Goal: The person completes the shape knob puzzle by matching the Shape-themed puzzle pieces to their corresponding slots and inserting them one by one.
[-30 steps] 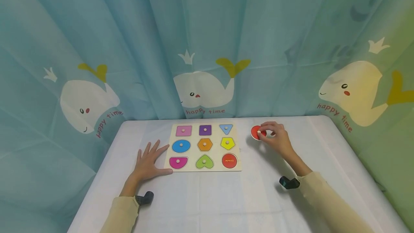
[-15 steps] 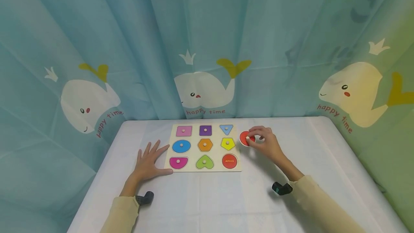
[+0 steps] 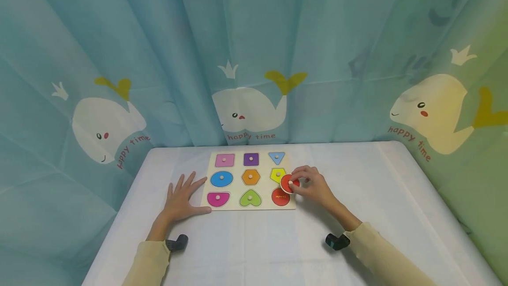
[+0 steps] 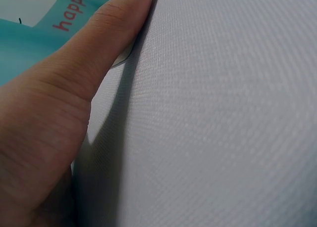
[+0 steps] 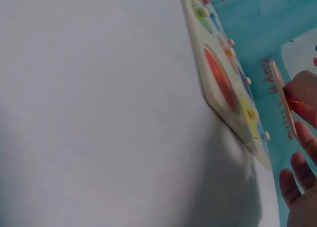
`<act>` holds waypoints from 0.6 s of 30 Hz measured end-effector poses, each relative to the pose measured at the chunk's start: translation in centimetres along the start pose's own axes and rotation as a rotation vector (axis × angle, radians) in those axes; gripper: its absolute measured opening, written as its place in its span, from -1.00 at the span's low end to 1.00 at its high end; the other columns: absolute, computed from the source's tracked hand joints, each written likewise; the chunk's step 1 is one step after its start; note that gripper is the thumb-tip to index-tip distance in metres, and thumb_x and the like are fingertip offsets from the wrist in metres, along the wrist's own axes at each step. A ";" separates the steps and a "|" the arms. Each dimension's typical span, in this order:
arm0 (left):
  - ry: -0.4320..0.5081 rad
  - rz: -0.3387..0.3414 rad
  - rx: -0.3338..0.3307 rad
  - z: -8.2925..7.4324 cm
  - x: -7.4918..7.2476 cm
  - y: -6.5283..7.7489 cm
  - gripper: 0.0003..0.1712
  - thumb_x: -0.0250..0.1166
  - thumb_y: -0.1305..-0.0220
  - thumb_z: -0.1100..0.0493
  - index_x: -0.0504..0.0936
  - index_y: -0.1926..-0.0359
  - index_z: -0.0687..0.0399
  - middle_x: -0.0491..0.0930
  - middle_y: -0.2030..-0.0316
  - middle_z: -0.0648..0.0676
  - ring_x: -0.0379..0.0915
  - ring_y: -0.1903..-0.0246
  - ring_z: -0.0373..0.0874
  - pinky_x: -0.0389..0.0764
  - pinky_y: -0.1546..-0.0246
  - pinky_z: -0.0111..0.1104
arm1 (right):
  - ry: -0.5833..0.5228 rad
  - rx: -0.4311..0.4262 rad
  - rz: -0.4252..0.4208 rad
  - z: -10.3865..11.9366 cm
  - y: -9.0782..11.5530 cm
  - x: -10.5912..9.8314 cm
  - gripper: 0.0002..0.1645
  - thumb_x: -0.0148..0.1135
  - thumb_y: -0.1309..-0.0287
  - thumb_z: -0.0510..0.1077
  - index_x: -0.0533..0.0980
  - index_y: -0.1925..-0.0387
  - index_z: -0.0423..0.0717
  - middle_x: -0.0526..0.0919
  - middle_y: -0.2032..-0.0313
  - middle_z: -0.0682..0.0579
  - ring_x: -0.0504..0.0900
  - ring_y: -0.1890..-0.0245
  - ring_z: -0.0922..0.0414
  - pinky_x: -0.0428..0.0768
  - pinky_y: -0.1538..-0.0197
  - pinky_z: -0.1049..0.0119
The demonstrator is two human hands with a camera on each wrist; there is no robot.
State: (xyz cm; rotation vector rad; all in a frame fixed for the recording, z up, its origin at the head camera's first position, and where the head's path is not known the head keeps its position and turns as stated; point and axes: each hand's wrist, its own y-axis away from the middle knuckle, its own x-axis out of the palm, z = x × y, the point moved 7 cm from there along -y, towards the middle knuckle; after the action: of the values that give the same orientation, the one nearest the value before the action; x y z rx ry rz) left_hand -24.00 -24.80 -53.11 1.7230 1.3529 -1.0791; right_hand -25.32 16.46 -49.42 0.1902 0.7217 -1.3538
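My right hand (image 3: 313, 186) pinches the small knob of a red round puzzle piece (image 3: 286, 184) between thumb and finger. In the right wrist view the piece (image 5: 282, 96) is raised above the board, seen edge-on. In the head view it overlaps the board's right edge, just above the red circular recess (image 3: 280, 197) and over part of the yellow pentagon (image 3: 277, 174). The wooden puzzle board (image 3: 234, 189) lies flat with several other knobbed shapes in place. My left hand (image 3: 180, 202) is spread, its thumb and a fingertip touching the board's left edge.
A white cloth covers the table (image 3: 246, 242). A blue-green curtain (image 3: 337, 56) with printed whales hangs behind and on both sides. Small dark cameras (image 3: 337, 242) sit at both wrists.
My right hand has carried the red round piece left and toward me, from beside the board to over its right edge. The left hand stays where it was.
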 end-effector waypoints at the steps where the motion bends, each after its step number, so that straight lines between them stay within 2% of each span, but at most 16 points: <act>1: -0.002 0.000 0.000 0.0 0.0 0.0 0.21 0.55 0.12 -0.40 0.33 -0.53 -0.09 0.02 -0.59 0.29 -0.33 -0.54 0.45 -0.37 -0.38 0.47 | -0.002 0.002 0.007 -0.1 0.1 0.3 -0.84 0.57 -0.04 -0.23 0.74 0.33 0.06 0.70 0.09 0.07 0.48 0.06 0.05 0.56 0.10 0.16; 10: 0.006 -0.002 0.004 0.0 0.0 0.1 0.21 0.53 0.11 -0.42 0.33 -0.53 -0.10 0.02 -0.59 0.28 -0.33 -0.55 0.44 -0.38 -0.39 0.46 | -0.023 0.012 0.059 -0.2 1.0 2.4 -0.81 0.59 -0.02 -0.22 0.73 0.39 0.13 0.68 0.16 0.17 0.44 0.07 0.07 0.52 0.03 0.08; 18: 0.005 -0.001 0.001 0.1 0.1 0.1 0.22 0.53 0.12 -0.44 0.33 -0.53 -0.11 0.01 -0.59 0.28 -0.34 -0.55 0.44 -0.39 -0.39 0.46 | 0.025 0.006 0.095 -0.4 1.1 3.7 -0.80 0.59 -0.01 -0.19 0.73 0.41 0.19 0.66 0.17 0.21 0.43 0.06 0.09 0.38 -0.04 0.01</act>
State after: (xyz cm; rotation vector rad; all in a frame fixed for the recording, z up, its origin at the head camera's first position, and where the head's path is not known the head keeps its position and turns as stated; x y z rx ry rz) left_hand -23.93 -24.91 -53.21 1.7268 1.3563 -1.0770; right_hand -24.28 13.89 -52.21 0.2442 0.7206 -1.2649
